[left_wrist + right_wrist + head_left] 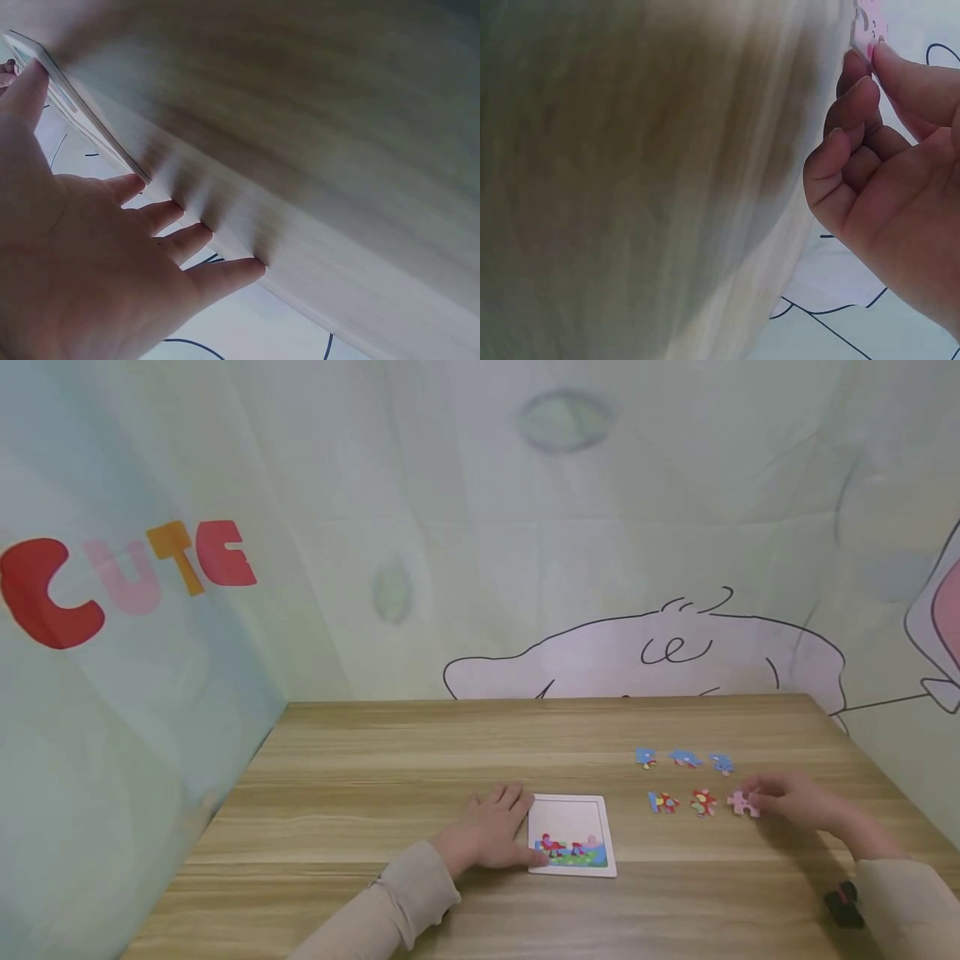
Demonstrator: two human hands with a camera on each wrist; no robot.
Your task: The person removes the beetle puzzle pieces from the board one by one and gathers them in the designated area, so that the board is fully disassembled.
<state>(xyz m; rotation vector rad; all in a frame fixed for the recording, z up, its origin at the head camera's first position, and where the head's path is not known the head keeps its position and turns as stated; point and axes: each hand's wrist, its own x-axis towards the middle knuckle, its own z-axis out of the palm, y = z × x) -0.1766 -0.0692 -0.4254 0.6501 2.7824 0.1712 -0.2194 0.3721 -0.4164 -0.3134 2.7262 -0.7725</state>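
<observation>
A square puzzle board (573,814) with a white border lies on the table, its lower part filled with a coloured picture of red figures on green and blue. My left hand (491,831) rests at the board's left side, fingers spread and thumb over the lower left corner; in the left wrist view the fingertips (251,267) touch the table. Over on the right, my right hand (791,802) pinches a pink jigsaw piece (741,804) between thumb and forefinger. The right wrist view shows this pink piece (868,30) at the fingertips, the other fingers curled below.
Left of the pink piece lie a red jigsaw piece (703,802) and a red-and-blue one (663,802). Behind them are three blue pieces (684,759) in a row. A small black object (845,906) sits beside the right sleeve. A printed curtain (375,527) stands behind the table.
</observation>
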